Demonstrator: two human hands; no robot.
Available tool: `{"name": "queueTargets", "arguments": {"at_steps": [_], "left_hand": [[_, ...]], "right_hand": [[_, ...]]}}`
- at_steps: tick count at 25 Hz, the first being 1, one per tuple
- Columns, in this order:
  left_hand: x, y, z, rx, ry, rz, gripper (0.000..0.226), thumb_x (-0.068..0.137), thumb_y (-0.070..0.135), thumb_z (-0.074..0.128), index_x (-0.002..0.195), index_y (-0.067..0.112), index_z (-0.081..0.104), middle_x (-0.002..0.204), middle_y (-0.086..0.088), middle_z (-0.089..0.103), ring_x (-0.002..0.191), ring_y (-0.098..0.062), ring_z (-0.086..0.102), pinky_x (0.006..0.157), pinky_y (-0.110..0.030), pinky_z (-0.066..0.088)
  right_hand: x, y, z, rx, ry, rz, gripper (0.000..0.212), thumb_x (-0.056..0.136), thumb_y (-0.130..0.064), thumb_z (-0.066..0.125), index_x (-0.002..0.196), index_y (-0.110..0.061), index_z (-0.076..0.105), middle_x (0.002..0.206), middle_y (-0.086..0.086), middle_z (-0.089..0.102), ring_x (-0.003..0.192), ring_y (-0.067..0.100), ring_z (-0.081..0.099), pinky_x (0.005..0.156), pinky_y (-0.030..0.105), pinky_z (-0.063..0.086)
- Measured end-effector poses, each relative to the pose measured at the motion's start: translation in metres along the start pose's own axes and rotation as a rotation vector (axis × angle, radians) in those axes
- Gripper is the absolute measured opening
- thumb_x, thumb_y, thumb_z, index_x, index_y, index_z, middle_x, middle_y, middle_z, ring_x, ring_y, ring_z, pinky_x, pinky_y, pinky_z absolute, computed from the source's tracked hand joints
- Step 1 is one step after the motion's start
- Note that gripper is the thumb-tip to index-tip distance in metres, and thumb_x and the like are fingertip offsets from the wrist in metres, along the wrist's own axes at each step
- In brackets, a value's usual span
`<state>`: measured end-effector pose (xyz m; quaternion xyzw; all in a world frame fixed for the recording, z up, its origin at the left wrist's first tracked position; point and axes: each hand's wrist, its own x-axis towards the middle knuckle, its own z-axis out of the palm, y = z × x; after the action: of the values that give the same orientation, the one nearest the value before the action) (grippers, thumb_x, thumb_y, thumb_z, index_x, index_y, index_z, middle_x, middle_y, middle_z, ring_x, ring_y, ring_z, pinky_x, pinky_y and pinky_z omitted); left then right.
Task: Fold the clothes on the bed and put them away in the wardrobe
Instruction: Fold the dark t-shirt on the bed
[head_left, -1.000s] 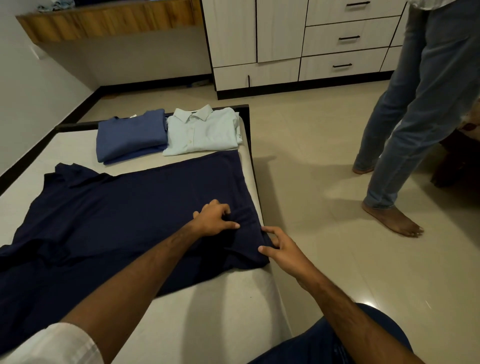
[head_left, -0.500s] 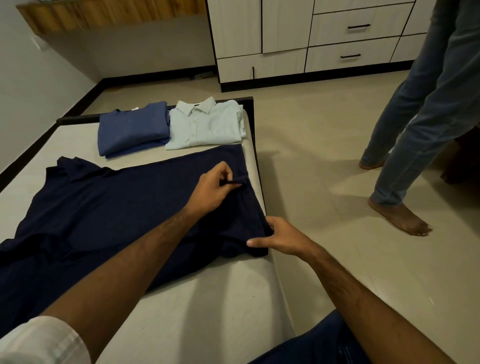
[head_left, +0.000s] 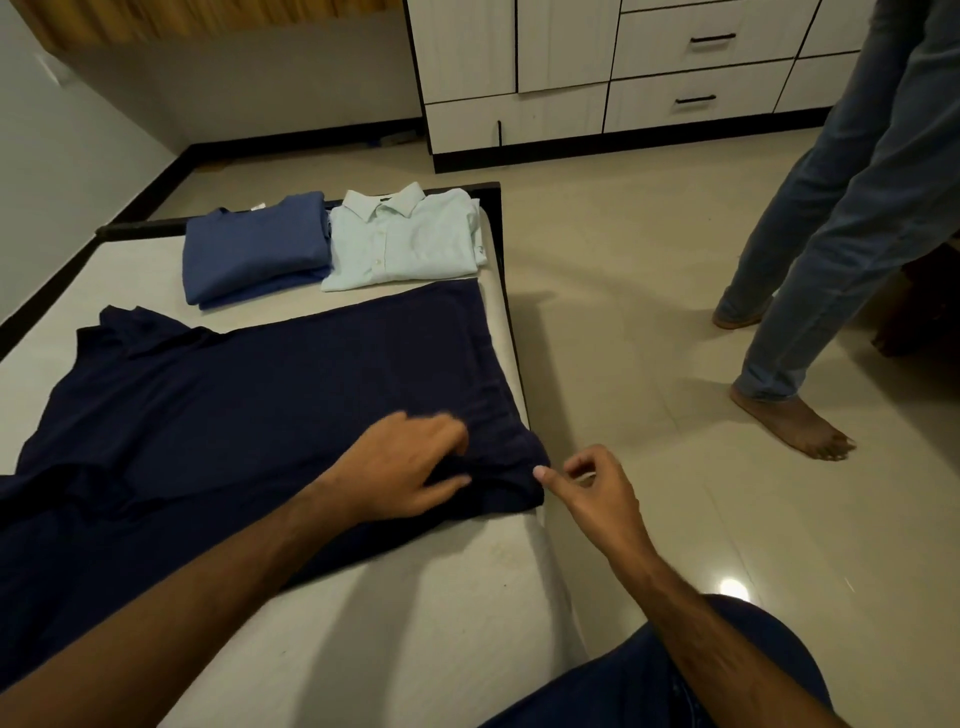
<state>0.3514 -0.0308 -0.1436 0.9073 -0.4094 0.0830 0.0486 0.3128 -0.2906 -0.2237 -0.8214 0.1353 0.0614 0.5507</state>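
A navy shirt lies spread across the bed, its hem corner at the bed's right edge. My left hand rests on that corner, and a fold of the fabric is bunched between its thumb and fingers. Just off the corner, over the floor, my right hand has its fingers loosely curled, holding nothing, with the thumb tip at the cloth's edge. A folded blue shirt and a folded pale collared shirt sit side by side at the bed's far end. The white wardrobe stands beyond them.
Another person in jeans stands barefoot on the tiled floor to the right, between the bed and the wardrobe drawers. A wooden shelf hangs on the far wall at upper left. My knee in dark trousers is at the bottom right.
My right hand has let go of the shirt's corner and drawn slightly right. My left hand has slid down toward the near hem corner, and the view has shifted closer.
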Motion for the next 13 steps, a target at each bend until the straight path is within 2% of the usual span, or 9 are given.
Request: {"name": "queueTargets", "arguments": {"at_steps": [2,3,4,6,8,11,13], "left_hand": [[-0.031,0.002,0.004,0.145,-0.178,0.116,0.031,0.089,0.06,0.052,0.094,0.029,0.046,0.081,0.012,0.051,0.058,-0.008,0.048,0.052,-0.027,0.036],[-0.043,0.003,0.007,0.186,-0.255,0.125,0.031,0.087,0.059,0.052,0.093,0.029,0.046,0.077,0.012,0.05,0.052,-0.009,0.046,0.046,-0.027,0.035],[-0.052,0.005,0.009,0.216,-0.334,0.106,0.028,0.085,0.054,0.053,0.093,0.028,0.047,0.074,0.012,0.049,0.048,-0.009,0.043,0.041,-0.026,0.032],[-0.063,0.007,0.012,0.246,-0.437,0.005,0.022,0.084,0.04,0.049,0.101,0.027,0.046,0.076,0.01,0.049,0.048,-0.01,0.04,0.04,-0.027,0.026],[-0.066,0.009,0.016,0.241,-0.463,-0.103,0.029,0.086,0.029,0.043,0.114,0.026,0.04,0.085,0.008,0.051,0.055,-0.012,0.045,0.044,-0.027,0.024],[-0.062,0.015,0.015,0.177,-0.515,-0.132,0.036,0.088,0.022,0.043,0.122,0.027,0.036,0.09,0.008,0.051,0.064,-0.014,0.05,0.049,-0.028,0.027],[-0.061,0.018,0.011,0.107,-0.554,-0.097,0.034,0.087,0.021,0.046,0.12,0.026,0.037,0.089,0.009,0.049,0.067,-0.014,0.048,0.053,-0.028,0.028]], "right_hand": [[-0.011,0.004,0.0,-0.128,-0.143,0.043,0.067,0.044,-0.088,0.072,0.084,-0.034,0.065,0.092,-0.017,0.068,0.09,0.006,0.062,0.095,0.046,0.048],[-0.012,0.007,0.003,-0.153,-0.184,0.034,0.067,0.042,-0.088,0.073,0.084,-0.036,0.066,0.095,-0.017,0.066,0.092,0.006,0.061,0.095,0.046,0.048],[-0.013,0.006,0.005,-0.152,-0.191,-0.005,0.057,0.048,-0.08,0.079,0.085,-0.038,0.065,0.1,-0.016,0.063,0.093,0.007,0.06,0.094,0.045,0.049],[-0.008,0.003,0.006,-0.14,-0.184,-0.117,0.026,0.072,-0.047,0.085,0.084,-0.041,0.063,0.103,-0.01,0.058,0.093,0.01,0.059,0.09,0.041,0.052],[-0.001,0.001,-0.001,-0.154,-0.21,-0.195,0.015,0.083,-0.03,0.08,0.084,-0.034,0.065,0.099,-0.005,0.062,0.088,0.013,0.061,0.081,0.035,0.051],[0.013,-0.01,-0.027,-0.246,-0.256,-0.234,0.008,0.089,-0.029,0.074,0.087,-0.025,0.068,0.091,-0.006,0.067,0.084,0.012,0.062,0.08,0.028,0.047],[0.016,-0.015,-0.037,-0.54,-0.238,-0.284,0.01,0.092,-0.037,0.069,0.088,-0.029,0.064,0.092,-0.013,0.062,0.087,0.01,0.059,0.087,0.035,0.043]]}}
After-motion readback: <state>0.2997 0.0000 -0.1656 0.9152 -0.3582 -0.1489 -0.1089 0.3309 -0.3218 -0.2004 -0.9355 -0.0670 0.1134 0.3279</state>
